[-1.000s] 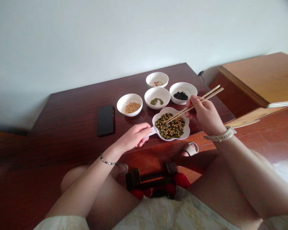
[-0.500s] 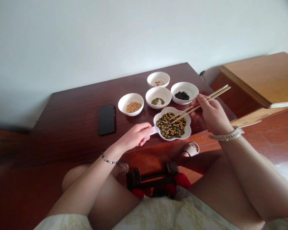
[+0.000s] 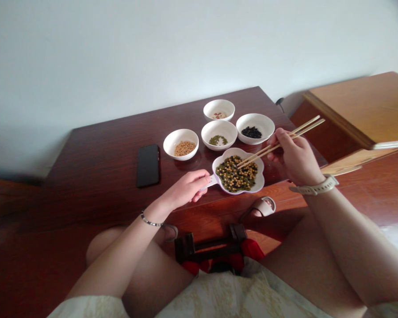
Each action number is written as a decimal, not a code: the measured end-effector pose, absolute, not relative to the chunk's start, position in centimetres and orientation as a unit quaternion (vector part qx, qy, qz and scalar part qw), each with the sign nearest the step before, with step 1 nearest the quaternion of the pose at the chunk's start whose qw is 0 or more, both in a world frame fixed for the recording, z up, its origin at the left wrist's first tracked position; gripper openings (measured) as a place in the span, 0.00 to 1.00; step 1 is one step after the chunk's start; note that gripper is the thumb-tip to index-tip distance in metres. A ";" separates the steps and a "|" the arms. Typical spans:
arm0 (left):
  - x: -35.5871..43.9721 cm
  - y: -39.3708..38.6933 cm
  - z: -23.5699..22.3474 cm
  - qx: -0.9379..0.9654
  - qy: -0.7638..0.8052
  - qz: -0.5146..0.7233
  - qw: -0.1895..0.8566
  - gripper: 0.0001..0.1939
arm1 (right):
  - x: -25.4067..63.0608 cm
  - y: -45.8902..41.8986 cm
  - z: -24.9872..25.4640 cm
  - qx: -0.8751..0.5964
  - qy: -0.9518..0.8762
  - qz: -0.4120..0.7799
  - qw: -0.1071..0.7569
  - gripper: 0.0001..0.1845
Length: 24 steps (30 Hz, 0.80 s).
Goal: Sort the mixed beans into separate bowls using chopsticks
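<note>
A white flower-shaped dish [image 3: 259, 179] full of mixed green, black and yellow beans sits at the near edge of a dark wooden table [image 3: 102, 163]. My left hand [image 3: 185, 189] grips the dish's short handle. My right hand [image 3: 293, 157] holds a pair of wooden chopsticks [image 3: 280, 142], whose tips rest over the beans in the dish. Behind it stand several small white bowls: one with yellow beans [image 3: 181, 144], one with green beans [image 3: 219, 134], one with black beans [image 3: 254, 127] and one with pale and reddish pieces [image 3: 219, 110].
A black phone [image 3: 147, 165] lies flat on the table left of the bowls. A lighter wooden cabinet [image 3: 361, 110] stands to the right. A low wooden stool [image 3: 208, 248] and my knees are below the table edge. A pale wall runs behind.
My right hand and the chopsticks have shifted a little right and up; the tips moved from the middle of the dish toward its upper right part. The left hand stayed on the handle.
</note>
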<state>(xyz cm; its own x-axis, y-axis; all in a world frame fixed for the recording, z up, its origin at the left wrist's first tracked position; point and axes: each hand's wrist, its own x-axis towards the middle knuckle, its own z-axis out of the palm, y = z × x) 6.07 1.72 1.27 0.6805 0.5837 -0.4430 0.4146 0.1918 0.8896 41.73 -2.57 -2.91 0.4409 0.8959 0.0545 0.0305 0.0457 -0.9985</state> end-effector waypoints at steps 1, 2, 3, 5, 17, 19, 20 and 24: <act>6.1 1.7 1.2 0.632 0.395 0.065 0.663 0.20 | 41.8 -2.6 -2.9 -0.595 -0.393 0.356 0.604 0.37; 6.1 1.7 1.2 0.632 0.396 0.068 0.663 0.20 | 41.8 -2.5 -2.9 -0.597 -0.395 0.356 0.600 0.37; 6.1 1.6 1.1 0.631 0.398 0.072 0.662 0.20 | 41.9 -2.5 -3.0 -0.598 -0.397 0.357 0.598 0.37; 6.2 1.5 1.1 0.630 0.401 0.076 0.661 0.19 | 41.9 -2.5 -3.0 -0.595 -0.396 0.362 0.598 0.38; 6.2 1.6 1.6 0.634 0.398 0.067 0.660 0.20 | 41.6 -2.5 -2.8 -0.590 -0.408 0.370 0.590 0.39; 6.2 1.6 1.8 0.634 0.397 0.061 0.660 0.20 | 41.6 -2.5 -2.8 -0.584 -0.412 0.370 0.593 0.39; 6.3 1.5 1.9 0.635 0.399 0.063 0.659 0.20 | 41.6 -2.5 -2.8 -0.583 -0.414 0.369 0.594 0.39; 6.4 1.3 1.8 0.636 0.410 0.086 0.647 0.21 | 41.6 -2.5 -2.9 -0.590 -0.414 0.364 0.590 0.38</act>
<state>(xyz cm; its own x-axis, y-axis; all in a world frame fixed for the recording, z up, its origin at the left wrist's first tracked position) 6.41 1.27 1.78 0.6483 0.6337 -0.4220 0.4111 0.1752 0.8946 41.57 -2.46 -2.88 0.3918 0.9182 0.0581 0.0591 0.0379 -0.9975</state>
